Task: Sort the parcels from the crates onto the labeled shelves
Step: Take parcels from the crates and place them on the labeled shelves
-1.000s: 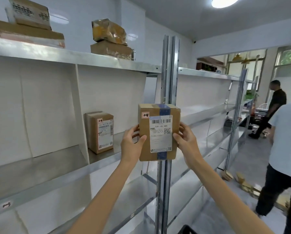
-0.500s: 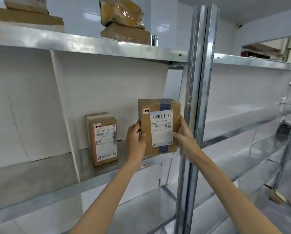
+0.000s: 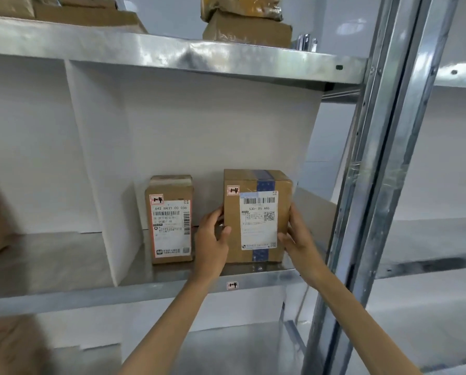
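The fingers (image 3: 295,217) of the right hand (image 3: 298,243) curl round the right side of a brown cardboard parcel (image 3: 257,217), with the thumb lying on its front face. The left hand (image 3: 211,244) mirrors this on the left side: its thumb presses the front near the lower left edge, and its other fingers wrap behind, mostly hidden. Both hands grip the parcel between them. It stands upright with its long axis vertical. Its white shipping label faces the viewer, barcode at the top. A strip of blue tape runs vertically over the top and down the front. A small red-bordered sticker sits at the upper left corner of the front face. The parcel's base meets the metal shelf (image 3: 145,293) close to the front edge, in the right part of the compartment; whether its weight rests there cannot be told. A small tag (image 3: 232,285) with a similar red border is stuck on the shelf's front edge just below the parcel. Just beside the left hand, a narrower second parcel (image 3: 171,220) stands upright on the same shelf, label forward, near a white divider panel (image 3: 104,185) on its left. Above, an upper shelf (image 3: 172,52) carries more wrapped packages (image 3: 246,28). A steel upright post (image 3: 375,185) rises at the right. Both bare forearms reach up from the bottom of the view.
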